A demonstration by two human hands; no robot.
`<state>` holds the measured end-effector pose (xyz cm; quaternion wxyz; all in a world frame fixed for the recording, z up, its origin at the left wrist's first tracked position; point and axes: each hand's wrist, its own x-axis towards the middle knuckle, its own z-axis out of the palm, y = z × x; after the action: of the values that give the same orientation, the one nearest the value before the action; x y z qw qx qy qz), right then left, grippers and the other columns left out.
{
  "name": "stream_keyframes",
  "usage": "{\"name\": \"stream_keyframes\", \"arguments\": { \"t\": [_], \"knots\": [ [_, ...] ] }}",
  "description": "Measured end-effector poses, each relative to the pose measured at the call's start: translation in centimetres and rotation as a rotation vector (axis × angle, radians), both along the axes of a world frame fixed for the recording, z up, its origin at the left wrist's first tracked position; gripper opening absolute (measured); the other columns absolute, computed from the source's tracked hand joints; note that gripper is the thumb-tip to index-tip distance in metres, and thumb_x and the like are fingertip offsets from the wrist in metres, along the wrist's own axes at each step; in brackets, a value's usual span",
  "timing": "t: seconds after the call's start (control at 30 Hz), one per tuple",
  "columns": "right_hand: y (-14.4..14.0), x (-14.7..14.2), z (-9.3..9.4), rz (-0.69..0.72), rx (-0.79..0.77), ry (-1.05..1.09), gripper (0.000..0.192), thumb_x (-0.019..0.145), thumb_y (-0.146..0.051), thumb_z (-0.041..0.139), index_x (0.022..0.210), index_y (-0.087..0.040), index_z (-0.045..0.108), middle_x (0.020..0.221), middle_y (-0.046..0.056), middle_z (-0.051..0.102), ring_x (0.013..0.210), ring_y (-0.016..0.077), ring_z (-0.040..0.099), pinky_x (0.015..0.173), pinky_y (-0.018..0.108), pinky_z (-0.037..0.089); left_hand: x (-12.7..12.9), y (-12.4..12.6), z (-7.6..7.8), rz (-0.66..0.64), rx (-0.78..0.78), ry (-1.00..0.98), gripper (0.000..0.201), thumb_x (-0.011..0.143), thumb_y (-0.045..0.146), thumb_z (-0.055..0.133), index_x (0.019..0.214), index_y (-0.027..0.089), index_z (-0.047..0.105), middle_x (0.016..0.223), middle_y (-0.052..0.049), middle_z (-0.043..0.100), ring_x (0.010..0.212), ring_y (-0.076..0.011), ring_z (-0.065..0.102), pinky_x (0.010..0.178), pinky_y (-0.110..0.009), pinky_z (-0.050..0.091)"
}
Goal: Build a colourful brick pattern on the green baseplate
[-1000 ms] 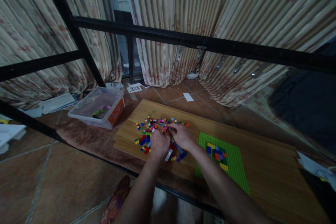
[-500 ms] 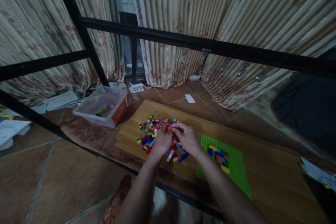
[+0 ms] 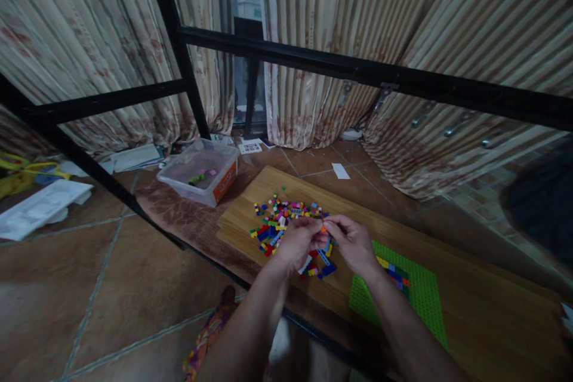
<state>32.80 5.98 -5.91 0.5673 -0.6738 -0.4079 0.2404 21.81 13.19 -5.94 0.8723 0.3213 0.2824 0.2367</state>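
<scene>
My left hand (image 3: 301,243) and my right hand (image 3: 353,245) meet above the right side of a heap of loose toy building bricks (image 3: 271,233). Between their fingertips is a small orange brick (image 3: 323,230), pinched from both sides and partly covered by fingers. To the right lies a green studded baseplate (image 3: 423,295), carrying a patch of yellow, blue, orange and other bricks (image 3: 396,276). My right forearm hides part of that patch and the plate's near side.
A wooden board (image 3: 487,310) bears the heap and the baseplate. Left of it, a clear plastic box (image 3: 197,173) with a few bricks stands on a brown mat (image 3: 152,191). Black metal bars (image 3: 290,51) cross in front of the curtains. White paper (image 3: 340,171) lies on the tiled floor.
The view has swung left, shifting the scene rightward. Both hands have moved right across the heap, still together at the fingertips, and the orange brick between them shows more plainly.
</scene>
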Motion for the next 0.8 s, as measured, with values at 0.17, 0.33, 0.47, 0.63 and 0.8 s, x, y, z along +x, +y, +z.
{"name": "stream_keyframes", "arguments": {
  "t": [0.17, 0.33, 0.47, 0.63, 0.8],
  "knots": [
    [-0.4, 0.2, -1.5, -0.019, 0.010, 0.141, 0.028, 0.074, -0.047, 0.065, 0.076, -0.020, 0.070, 0.058, -0.002, 0.059, 0.052, 0.0124, 0.048, 0.052, 0.026, 0.039, -0.3, 0.4, -0.3, -0.052, 0.276, 0.185, 0.015, 0.078, 0.027, 0.059, 0.070, 0.014, 0.060, 0.055, -0.001, 0.058, 0.048, -0.0105, 0.053, 0.053, -0.023, 0.045],
    [0.0, 0.3, -3.1, -0.015, -0.164, -0.196, 0.025, 0.077, -0.042, 0.061, 0.082, -0.020, 0.072, 0.073, 0.003, 0.069, 0.064, 0.0172, 0.059, 0.063, 0.029, 0.044, -1.2, 1.7, -0.7, 0.132, 1.067, 0.736, 0.012, 0.078, 0.020, 0.055, 0.072, 0.018, 0.065, 0.068, -0.003, 0.064, 0.068, -0.0162, 0.060, 0.070, -0.027, 0.045],
    [0.6, 0.0, -3.5, 0.030, -0.281, -0.429, 0.023, 0.081, -0.033, 0.053, 0.090, -0.021, 0.070, 0.084, 0.003, 0.070, 0.072, 0.0175, 0.063, 0.069, 0.030, 0.046, -1.2, 1.9, -1.3, 0.050, 1.291, 0.945, 0.015, 0.077, 0.014, 0.052, 0.082, 0.017, 0.066, 0.081, -0.006, 0.067, 0.078, -0.0169, 0.062, 0.075, -0.026, 0.045],
    [1.1, 0.0, -3.4, -0.010, -0.281, -0.566, 0.022, 0.080, -0.028, 0.052, 0.093, -0.020, 0.068, 0.092, 0.005, 0.068, 0.080, 0.0180, 0.063, 0.076, 0.031, 0.046, -0.7, 1.6, -2.0, 0.044, 1.358, 1.033, 0.018, 0.078, 0.012, 0.050, 0.086, 0.016, 0.066, 0.085, -0.009, 0.066, 0.079, -0.0184, 0.063, 0.074, -0.027, 0.046],
    [0.7, -0.3, -2.8, -0.043, -0.243, -0.525, 0.022, 0.082, -0.032, 0.050, 0.089, -0.021, 0.069, 0.090, 0.004, 0.068, 0.075, 0.0172, 0.062, 0.073, 0.031, 0.046, -1.5, 2.5, -0.8, 0.251, 1.216, 0.870, 0.021, 0.078, 0.010, 0.050, 0.085, 0.014, 0.069, 0.089, -0.013, 0.069, 0.081, -0.0219, 0.064, 0.077, -0.031, 0.046]
  ]
}}
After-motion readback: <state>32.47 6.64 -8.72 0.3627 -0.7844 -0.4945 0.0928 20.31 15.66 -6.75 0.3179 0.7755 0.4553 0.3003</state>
